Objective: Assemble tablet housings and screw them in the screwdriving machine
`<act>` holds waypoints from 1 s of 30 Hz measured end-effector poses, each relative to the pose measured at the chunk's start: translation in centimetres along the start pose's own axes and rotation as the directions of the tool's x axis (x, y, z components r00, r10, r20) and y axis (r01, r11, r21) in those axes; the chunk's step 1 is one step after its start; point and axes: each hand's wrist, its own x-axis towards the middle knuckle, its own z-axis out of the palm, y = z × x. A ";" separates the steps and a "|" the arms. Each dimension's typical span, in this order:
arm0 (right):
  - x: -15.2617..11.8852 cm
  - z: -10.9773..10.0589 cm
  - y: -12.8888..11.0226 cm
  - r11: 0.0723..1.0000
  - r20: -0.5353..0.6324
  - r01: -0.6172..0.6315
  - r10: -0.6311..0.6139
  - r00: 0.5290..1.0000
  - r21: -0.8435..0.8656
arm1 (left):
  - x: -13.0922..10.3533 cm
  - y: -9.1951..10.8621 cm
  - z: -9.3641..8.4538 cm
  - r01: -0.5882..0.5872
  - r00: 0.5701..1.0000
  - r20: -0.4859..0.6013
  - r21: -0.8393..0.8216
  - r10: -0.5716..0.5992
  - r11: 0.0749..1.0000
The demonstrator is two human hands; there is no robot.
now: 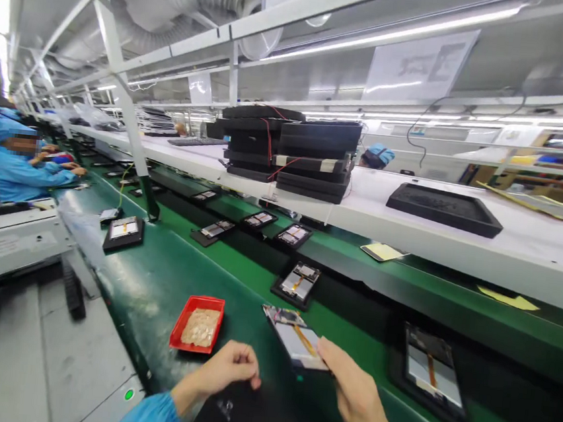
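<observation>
Far left, one co-worker in a blue smock and hood, arms forward over the line; below, one pale machine housing. Next, one black tray with an opened device lying in it, on the green bench. One red bin, holding a heap of small beige pieces. Just right of it, the left hand, blue-cuffed, fingers curled in and thumb against them; whether something small is pinched there cannot be told. Beneath it, one black pad. Higher up, on the white shelf, two stacks of black trays with red cords. Below the shelf, the green belt, bearing several tray-held devices. Nearer, one opened flat device, silver-grey panel with orange ribbon strip, over the bench beside the belt, grasped at its right edge by the right hand, thumb uppermost. Further right, one yellow sheet beneath the shelf edge; one shallow black tray on the shelf above; lastly, another tray-held device, slightly blurred.
</observation>
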 end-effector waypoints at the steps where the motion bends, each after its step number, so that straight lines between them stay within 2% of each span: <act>1: -1.3 0.7 -1.1 1.000 0.022 0.012 -0.012 1.000 -0.013 | -2.4 -0.6 -0.1 0.033 0.999 0.001 -0.044 -0.033 0.998; 3: -3.9 2.4 -3.3 0.998 0.071 0.042 -0.039 0.997 -0.043 | -6.4 -1.8 0.1 0.089 0.994 -0.038 -0.187 -0.098 0.978; 5: -6.2 4.0 -5.5 0.995 0.110 0.063 -0.054 0.992 -0.076 | -9.3 -2.8 0.7 0.116 0.978 -0.112 -0.397 -0.173 0.911; 7: -7.8 5.1 -7.8 0.992 0.144 0.053 -0.036 0.989 -0.116 | -11.0 -3.4 1.6 0.098 0.954 -0.176 -0.584 -0.243 0.806; 9: -8.5 5.6 -10.1 0.991 0.213 0.030 -0.002 0.977 -0.130 | -11.7 -3.6 2.6 0.056 0.931 -0.225 -0.692 -0.289 0.720; 11: -8.0 5.8 -12.3 0.996 0.308 -0.025 0.049 0.950 -0.084 | -11.7 -3.6 3.4 0.014 0.910 -0.264 -0.749 -0.318 0.663; 15: -4.6 6.4 -16.0 0.955 0.413 -0.262 0.185 0.892 0.138 | -11.0 -3.6 4.3 -0.013 0.901 -0.271 -0.798 -0.340 0.603; 19: -1.7 8.0 -18.4 0.873 0.426 -0.301 0.122 0.897 0.384 | -10.7 -4.0 4.7 0.006 0.883 -0.296 -0.769 -0.364 0.639; 21: -1.2 8.7 -18.8 0.808 0.420 -0.364 0.161 0.893 0.464 | -10.8 -4.2 4.7 0.029 0.882 -0.300 -0.736 -0.365 0.676; 22: -1.1 9.0 -18.8 0.749 0.434 -0.439 0.224 0.872 0.495 | -10.9 -4.2 4.7 0.037 0.882 -0.307 -0.712 -0.358 0.702; 23: -1.1 9.2 -18.6 0.661 0.463 -0.541 0.315 0.829 0.520 | -11.0 -4.2 4.7 0.035 0.878 -0.333 -0.671 -0.343 0.741; 24: -1.1 9.3 -18.4 0.532 0.507 -0.656 0.419 0.753 0.535 | -11.3 -4.2 4.7 0.026 0.865 -0.388 -0.598 -0.318 0.801; 26: -1.2 9.5 -17.9 0.166 0.626 -0.830 0.582 0.519 0.533 | -11.9 -4.0 4.8 0.018 0.808 -0.551 -0.328 -0.207 0.944; 27: -1.2 9.6 -17.8 -0.029 0.687 -0.853 0.607 0.399 0.520 | -12.2 -3.8 5.0 0.037 0.779 -0.616 -0.146 -0.120 0.989; 28: -1.3 9.7 -17.6 -0.201 0.747 -0.840 0.590 0.308 0.505 | -12.5 -3.5 5.2 0.065 0.763 -0.647 0.042 -0.023 0.997; 29: -1.3 9.8 -17.6 -0.336 0.794 -0.804 0.553 0.253 0.490 | -12.8 -3.3 5.5 0.091 0.762 -0.645 0.209 0.067 0.974; 30: -1.4 10.0 -17.7 -0.434 0.828 -0.762 0.512 0.230 0.480 | -13.0 -3.1 5.8 0.107 0.770 -0.623 0.336 0.136 0.936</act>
